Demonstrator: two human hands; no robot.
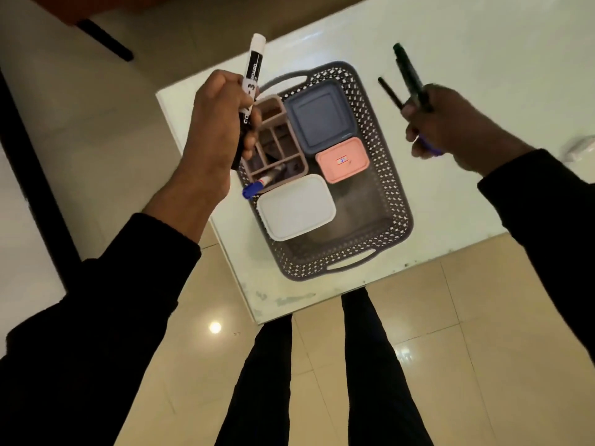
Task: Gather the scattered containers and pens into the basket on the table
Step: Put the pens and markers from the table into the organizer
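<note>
- Standing over the surface point(483, 75), a person is holding pens in both hands above the basket point(394, 201).
- The left hand point(212, 130) is closing in a fist around a black-and-white marker point(254, 72), which is pointing up and away, over the basket's left rim.
- The right hand point(450, 123) is gripping a bundle of dark pens point(409, 75), fingers curled shut; it is hovering right of the basket, above bare surface. The exact count is blurring out.
- Sitting inside the basket already: a blue container point(318, 115), a pink container point(343, 160), a white container point(296, 207) and a divided organizer point(277, 146) with a blue-capped pen point(257, 186) sticking out over its near corner.
- Judging by this, the containers are looking done; what is remaining is dropping the held pens in. No other loose pieces are showing, though a pale object point(579, 146) at the right edge is too cut off to tell.
- Open room is lying in the basket's near right part, and in the organizer's slots.
- The basket is sitting near the surface's front corner, with its near handle close to the edge, so a pen missing the basket there could be rolling off to the floor point(483, 317).
</note>
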